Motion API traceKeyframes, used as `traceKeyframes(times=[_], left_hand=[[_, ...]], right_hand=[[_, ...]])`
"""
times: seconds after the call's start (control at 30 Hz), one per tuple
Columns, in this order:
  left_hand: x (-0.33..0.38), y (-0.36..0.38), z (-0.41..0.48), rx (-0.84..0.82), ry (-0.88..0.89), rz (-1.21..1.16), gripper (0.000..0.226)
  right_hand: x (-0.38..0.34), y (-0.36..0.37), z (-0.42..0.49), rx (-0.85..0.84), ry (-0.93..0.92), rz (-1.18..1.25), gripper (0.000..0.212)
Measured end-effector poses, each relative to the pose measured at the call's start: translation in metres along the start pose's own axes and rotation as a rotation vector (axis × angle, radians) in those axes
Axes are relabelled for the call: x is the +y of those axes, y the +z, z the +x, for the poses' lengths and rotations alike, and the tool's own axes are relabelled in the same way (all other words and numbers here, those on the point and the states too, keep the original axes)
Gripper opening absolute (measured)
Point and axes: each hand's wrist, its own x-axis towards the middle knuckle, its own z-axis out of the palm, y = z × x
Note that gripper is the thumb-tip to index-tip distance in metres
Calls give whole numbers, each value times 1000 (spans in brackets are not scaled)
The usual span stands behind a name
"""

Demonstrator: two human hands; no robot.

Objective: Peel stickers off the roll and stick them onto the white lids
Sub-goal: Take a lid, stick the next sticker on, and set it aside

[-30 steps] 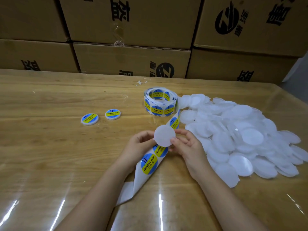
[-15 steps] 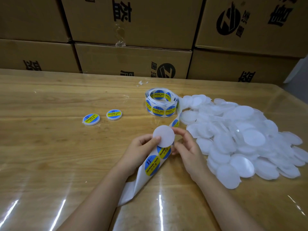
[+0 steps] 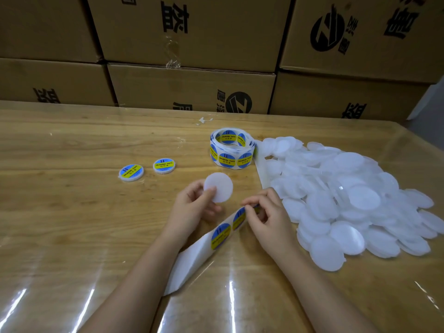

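Observation:
My left hand [image 3: 194, 207] grips a plain white lid [image 3: 219, 186] by its lower left edge, holding it above the table. My right hand [image 3: 266, 217] pinches the sticker strip [image 3: 221, 233] at a blue and yellow sticker near its upper end. The strip runs from the sticker roll [image 3: 231, 149] past my right hand and down toward me, with bare backing at its lower end. Two lids with stickers on them [image 3: 131, 172] [image 3: 164, 165] lie at the left.
A big heap of white lids [image 3: 348, 195] covers the right side of the wooden table [image 3: 72, 212], which has a glossy clear cover. Stacked cardboard boxes [image 3: 192, 87] stand along the far edge.
My right hand let go of the lid and dropped onto the sticker strip. My left hand keeps the lid and has shifted it slightly left.

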Motion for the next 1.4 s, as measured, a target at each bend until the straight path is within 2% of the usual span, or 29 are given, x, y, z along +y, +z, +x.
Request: traceKeyframes(times=[0.07,0.13,0.2,0.27,0.33,0.4,0.53,0.6,0.73,0.83,0.97,1.1,1.4], left_hand=[[3,0,2,86,85,-6,32],[6,-2,1,82,165,106,38],[7,-4,-2,22,197,261,35],[7,-5,-5,-85,202,427,15],[4,-10,-6,-189,187,583,23],[4,-13,-5,-266,133,575,20],[4,-14,-6,-316,-2,358,13],[3,-15,-5,-307,-53,280,14],[3,-14,-6,-317,-61,238,12],[1,-15,-6,-319,-71,210,15],[2,-16,-6,-296,-87,131,8],[-4,-15,-3,-269,-35,187,24],[-9,-15,-1,-305,-24,255,26]], right_hand=[[1,0,0,45,-22,-70,13],[2,-1,1,102,-40,-171,9],[4,-3,2,152,-40,-237,10],[4,-3,3,202,-24,-253,12],[5,-4,4,250,13,-246,15],[5,-6,5,300,60,-231,18],[4,-8,6,365,111,-232,19],[1,-7,5,338,78,-278,23],[-6,-1,-3,140,-162,-344,31],[-6,1,-5,41,-258,-375,30],[-5,0,-5,-17,-251,-254,28],[-5,-1,-5,-49,-264,-190,25],[-5,-1,-5,-70,-244,-121,29]])
